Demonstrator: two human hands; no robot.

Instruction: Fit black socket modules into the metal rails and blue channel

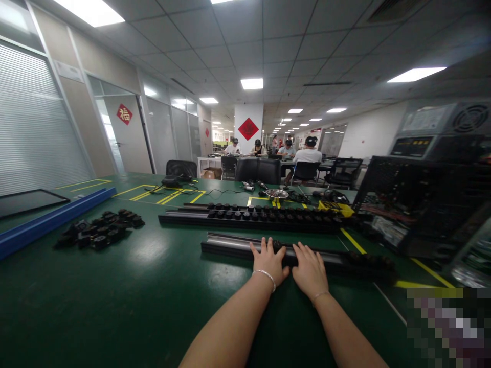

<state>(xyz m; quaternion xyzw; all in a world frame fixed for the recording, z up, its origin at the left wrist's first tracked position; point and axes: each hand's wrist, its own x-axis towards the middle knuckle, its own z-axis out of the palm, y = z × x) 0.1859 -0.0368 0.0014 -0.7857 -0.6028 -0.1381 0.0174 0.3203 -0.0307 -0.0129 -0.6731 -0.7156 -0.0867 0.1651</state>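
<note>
A long black rail [230,247] with a grooved top lies crosswise in front of me on the green table. My left hand [268,265] rests over its middle, fingers spread. Just to the right, my right hand [310,270] reaches over the same rail with fingers stretched out. A small black knob-like part [276,246] sits on the rail by my left fingers; whether they touch it I cannot tell. More dark parts [378,261] line the rail's right end. Behind it, a second black rail [184,220] carries rows of similar round black parts [245,215].
A heap of black parts [100,230] lies at left, near a long blue channel [57,217]. At the back stand a metal bowl [276,193] and loose cables. Opened computer hardware [406,199] rises at right. Several people sit at far tables [209,161].
</note>
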